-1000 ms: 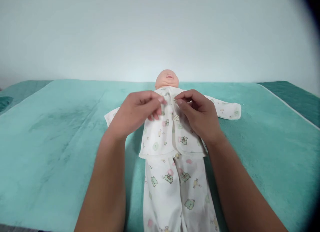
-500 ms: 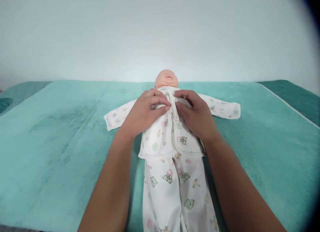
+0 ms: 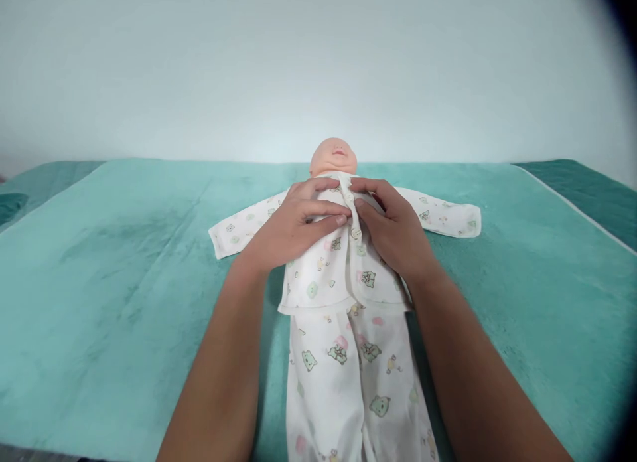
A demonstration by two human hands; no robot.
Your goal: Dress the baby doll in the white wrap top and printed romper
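Observation:
A baby doll lies on its back, dressed in a white printed baby shirt and matching trousers. My left hand comes over the chest from the left, thumb and fingertips pinching the shirt's front edge near a button. On the other side, my right hand holds the opposite front edge between thumb and fingers. A pale button shows just below the fingertips, and the cloth there is raised in a ridge. The fingertips partly hide the upper front opening.
Under the doll spreads a turquoise blanket, with darker green cloth at the back right. A white wall stands behind. The sleeves stretch out to both sides.
My left fingertips have moved slightly right, closer to my right hand. The shirt's front edge between the hands is now lifted and bunched more.

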